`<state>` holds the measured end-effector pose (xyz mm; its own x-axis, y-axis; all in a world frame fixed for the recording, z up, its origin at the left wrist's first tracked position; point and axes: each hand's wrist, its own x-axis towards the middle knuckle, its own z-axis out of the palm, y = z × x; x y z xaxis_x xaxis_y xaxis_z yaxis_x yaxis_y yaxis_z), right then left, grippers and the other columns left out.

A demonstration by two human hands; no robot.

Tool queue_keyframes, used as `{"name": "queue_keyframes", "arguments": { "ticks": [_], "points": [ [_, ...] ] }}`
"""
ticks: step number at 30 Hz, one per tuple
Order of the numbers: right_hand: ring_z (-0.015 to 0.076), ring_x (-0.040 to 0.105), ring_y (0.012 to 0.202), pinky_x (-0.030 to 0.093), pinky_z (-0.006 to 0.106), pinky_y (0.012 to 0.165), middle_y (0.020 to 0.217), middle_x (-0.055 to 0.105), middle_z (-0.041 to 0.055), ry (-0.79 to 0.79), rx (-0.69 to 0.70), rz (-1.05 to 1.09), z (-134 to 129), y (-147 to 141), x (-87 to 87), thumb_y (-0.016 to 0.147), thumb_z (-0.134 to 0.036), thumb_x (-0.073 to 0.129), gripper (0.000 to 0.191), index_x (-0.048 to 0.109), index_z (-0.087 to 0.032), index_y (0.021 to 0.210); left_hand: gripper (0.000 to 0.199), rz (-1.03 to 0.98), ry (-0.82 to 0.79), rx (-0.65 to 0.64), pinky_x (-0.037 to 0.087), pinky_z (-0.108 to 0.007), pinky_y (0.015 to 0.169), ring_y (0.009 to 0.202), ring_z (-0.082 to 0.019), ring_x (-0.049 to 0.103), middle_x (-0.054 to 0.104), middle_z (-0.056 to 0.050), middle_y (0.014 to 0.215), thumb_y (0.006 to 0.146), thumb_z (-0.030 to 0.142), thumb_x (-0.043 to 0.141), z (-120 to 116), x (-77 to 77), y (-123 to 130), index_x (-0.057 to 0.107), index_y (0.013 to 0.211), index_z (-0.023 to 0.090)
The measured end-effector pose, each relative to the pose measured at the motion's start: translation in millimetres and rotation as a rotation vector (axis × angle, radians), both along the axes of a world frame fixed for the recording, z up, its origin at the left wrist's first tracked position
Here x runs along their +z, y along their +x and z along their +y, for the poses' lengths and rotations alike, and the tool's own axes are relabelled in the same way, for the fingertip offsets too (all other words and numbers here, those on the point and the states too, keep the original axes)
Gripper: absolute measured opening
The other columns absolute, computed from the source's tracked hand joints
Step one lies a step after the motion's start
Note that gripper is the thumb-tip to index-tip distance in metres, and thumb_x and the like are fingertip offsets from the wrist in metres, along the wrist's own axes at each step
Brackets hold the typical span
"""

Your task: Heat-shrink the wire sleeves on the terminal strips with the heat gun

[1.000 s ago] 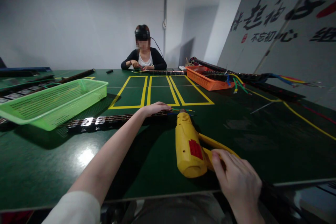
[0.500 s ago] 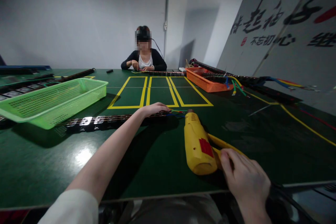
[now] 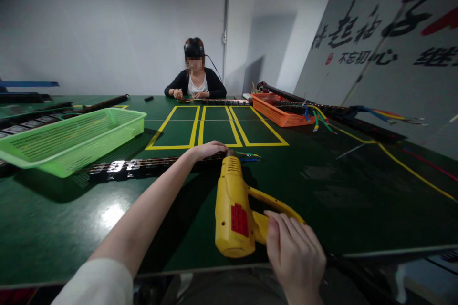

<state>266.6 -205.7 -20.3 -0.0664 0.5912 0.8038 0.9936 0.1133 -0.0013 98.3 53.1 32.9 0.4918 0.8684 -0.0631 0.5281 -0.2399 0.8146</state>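
My right hand (image 3: pixel 295 252) is wrapped round the handle of a yellow heat gun (image 3: pixel 233 214) with a red label on its back. The gun points away from me, its metal nozzle close to my left hand's fingertips. My left hand (image 3: pixel 209 150) is closed over the right end of a long black wire harness (image 3: pixel 143 167) with shiny patches; its fingertips are partly hidden. Thin wires, green, yellow and blue (image 3: pixel 252 157), stick out to the right past the nozzle. Whether the nozzle touches them I cannot tell.
A green plastic basket (image 3: pixel 78 136) stands at left, partly over the harness. At back right an orange basket (image 3: pixel 279 116) holds dark harnesses with coloured wire ends (image 3: pixel 386 114). Yellow tape (image 3: pixel 198 128) marks rectangles on the green table (image 3: pixel 343 219). Another person (image 3: pixel 195 76) sits opposite, hands on a harness.
My right hand has swung the heat gun leftward, bringing its nozzle from right of the wires to beside my left hand. The left hand has stayed nearly still on the harness.
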Motion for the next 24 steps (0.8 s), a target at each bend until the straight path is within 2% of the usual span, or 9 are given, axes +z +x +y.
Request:
{"name": "queue_keyframes", "arguments": {
  "ticks": [6,12,19,24],
  "points": [
    [0.012,0.056,0.078,0.035,0.028,0.076,0.085,0.066,0.0023,0.023,0.024,0.005,0.1,2.9,-0.9,0.089,-0.019,0.04,0.025,0.064,-0.015,0.093,0.038,0.003,0.006,-0.013,0.042,-0.023,0.091,0.105,-0.019,0.055,0.064,-0.001,0.11,0.071,0.041,0.054,1.0,-0.9,-1.9,0.067,0.098,0.018],
    [0.01,0.056,0.073,0.034,0.026,0.072,0.082,0.065,0.0004,0.019,0.015,0.0,4.2,13.7,0.5,0.089,-0.021,0.04,0.025,0.064,-0.016,0.089,0.038,0.007,0.003,0.003,0.043,-0.024,0.091,0.105,-0.02,0.055,0.065,-0.002,0.106,0.07,0.042,0.056,-1.3,0.0,-2.1,0.068,0.097,0.018],
    [0.0098,0.057,0.072,0.035,0.025,0.07,0.082,0.066,0.0007,0.032,-0.016,-0.033,7.8,32.7,3.6,0.089,-0.023,0.041,0.023,0.063,-0.015,0.086,0.025,-0.08,-0.025,-0.101,0.039,-0.026,0.097,0.104,-0.019,0.056,0.066,0.0,0.102,0.068,0.027,0.054,-0.9,1.2,-1.7,0.069,0.086,0.018],
    [0.0097,0.058,0.069,0.035,0.024,0.067,0.08,0.066,-0.0006,0.052,-0.062,-0.083,8.2,48.7,5.2,0.089,-0.023,0.042,0.022,0.062,-0.015,0.086,0.022,-0.145,-0.055,-0.138,0.037,-0.025,0.1,0.104,-0.018,0.056,0.067,0.0,0.098,0.066,0.024,0.053,3.4,-1.9,-2.8,0.069,0.08,0.017]
  ]
}}
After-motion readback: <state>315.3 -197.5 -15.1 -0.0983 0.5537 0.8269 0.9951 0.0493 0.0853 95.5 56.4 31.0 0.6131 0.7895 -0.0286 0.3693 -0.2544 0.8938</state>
